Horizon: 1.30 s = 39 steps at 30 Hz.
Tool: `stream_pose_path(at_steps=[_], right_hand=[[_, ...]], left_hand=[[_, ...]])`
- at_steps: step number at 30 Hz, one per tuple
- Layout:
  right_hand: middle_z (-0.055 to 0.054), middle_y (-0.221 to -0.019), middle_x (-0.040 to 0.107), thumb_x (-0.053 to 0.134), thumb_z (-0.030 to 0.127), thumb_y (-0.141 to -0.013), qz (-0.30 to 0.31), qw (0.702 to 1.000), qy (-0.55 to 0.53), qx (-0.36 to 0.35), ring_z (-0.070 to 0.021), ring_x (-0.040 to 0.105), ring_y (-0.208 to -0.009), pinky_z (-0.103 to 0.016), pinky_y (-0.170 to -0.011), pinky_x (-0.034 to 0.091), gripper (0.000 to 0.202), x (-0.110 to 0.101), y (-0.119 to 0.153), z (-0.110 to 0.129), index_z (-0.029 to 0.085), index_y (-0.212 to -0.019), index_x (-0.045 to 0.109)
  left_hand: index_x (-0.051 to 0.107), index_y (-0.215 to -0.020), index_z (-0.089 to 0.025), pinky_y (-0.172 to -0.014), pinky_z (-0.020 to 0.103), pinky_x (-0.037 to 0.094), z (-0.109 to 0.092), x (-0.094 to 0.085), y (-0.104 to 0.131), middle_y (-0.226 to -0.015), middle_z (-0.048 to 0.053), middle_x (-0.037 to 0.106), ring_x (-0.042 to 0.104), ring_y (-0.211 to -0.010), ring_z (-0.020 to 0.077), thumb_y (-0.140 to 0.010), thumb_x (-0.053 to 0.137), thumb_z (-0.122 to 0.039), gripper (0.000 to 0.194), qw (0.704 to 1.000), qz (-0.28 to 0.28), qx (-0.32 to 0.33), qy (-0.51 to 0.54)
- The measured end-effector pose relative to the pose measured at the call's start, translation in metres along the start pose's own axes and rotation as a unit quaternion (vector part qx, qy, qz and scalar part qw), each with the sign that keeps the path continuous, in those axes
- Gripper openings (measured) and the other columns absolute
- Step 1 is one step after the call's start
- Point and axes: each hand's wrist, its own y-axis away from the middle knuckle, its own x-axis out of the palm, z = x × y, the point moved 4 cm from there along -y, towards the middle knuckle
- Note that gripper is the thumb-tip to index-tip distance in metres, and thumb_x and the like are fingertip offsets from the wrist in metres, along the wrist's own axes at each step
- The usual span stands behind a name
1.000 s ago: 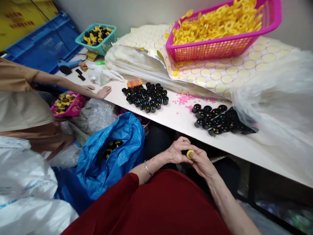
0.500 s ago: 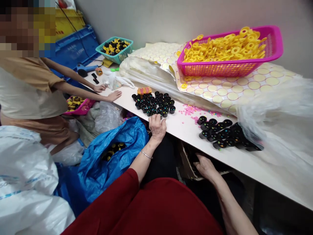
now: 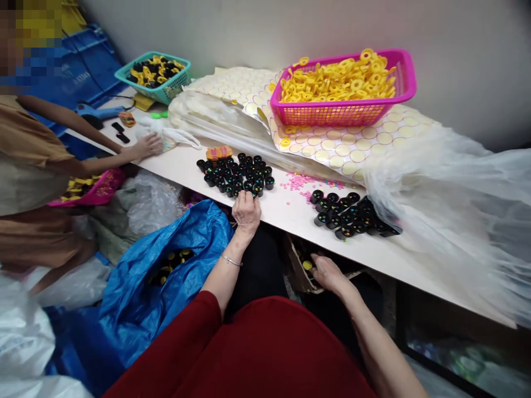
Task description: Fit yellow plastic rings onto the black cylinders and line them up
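Touching black cups (image 3: 237,184): left hand (image 3: 246,213)

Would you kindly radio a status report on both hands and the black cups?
Left hand at front of left cup cluster, grip unclear. Right hand at carton below tabletop, beside a yellow disc. Plastic sheeting over part of right cup cluster.
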Motion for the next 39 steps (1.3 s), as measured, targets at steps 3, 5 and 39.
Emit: stream_pose_path(at_steps=[3, 5, 39], right_hand=[[-0.018, -0.106, 0.064, 0.045, 0.008, -0.078, -0.013, 1.000, 0.017, -0.007, -0.0227, 0.061, -0.100, -0.028, -0.078, 0.041, 0.034, -0.009, 0.013, 0.006, 0.010, -0.110, 0.057], [-0.013, -0.098, 0.065, 0.045, 0.008, -0.078, -0.027, 0.999, 0.028, -0.030, -0.0194, 0.062, -0.089, -0.026, -0.072, 0.039, 0.024, -0.018, 0.024, 0.013, 0.014, -0.096, 0.059], [-0.006, -0.084, 0.056, 0.042, 0.022, -0.084, -0.429, 0.877, -0.151, -0.158, -0.0186, 0.053, -0.082, -0.030, -0.076, 0.041, 0.020, -0.113, -0.054, 0.095, 0.018, -0.081, 0.061]], left_hand=[[0.060, -0.099, -0.012, -0.087, 0.034, 0.045, -0.002, -0.001, 0.006, -0.104, 0.016, 0.064, 0.060, -0.098, 0.0242, -0.080, 0.053, -0.022, 0.023, 0.998, -0.022, 0.024, 0.048], [0.060, -0.102, -0.013, -0.086, 0.033, 0.046, -0.006, -0.001, 0.012, -0.102, 0.014, 0.064, 0.060, -0.094, 0.0224, -0.077, 0.055, -0.020, 0.027, 0.995, -0.025, 0.036, 0.088], [0.068, -0.093, -0.021, -0.067, 0.022, 0.043, -0.031, 0.023, 0.031, -0.083, -0.002, 0.065, 0.057, -0.075, 0.0117, -0.065, 0.070, -0.027, 0.028, 0.933, 0.224, -0.020, 0.279]])
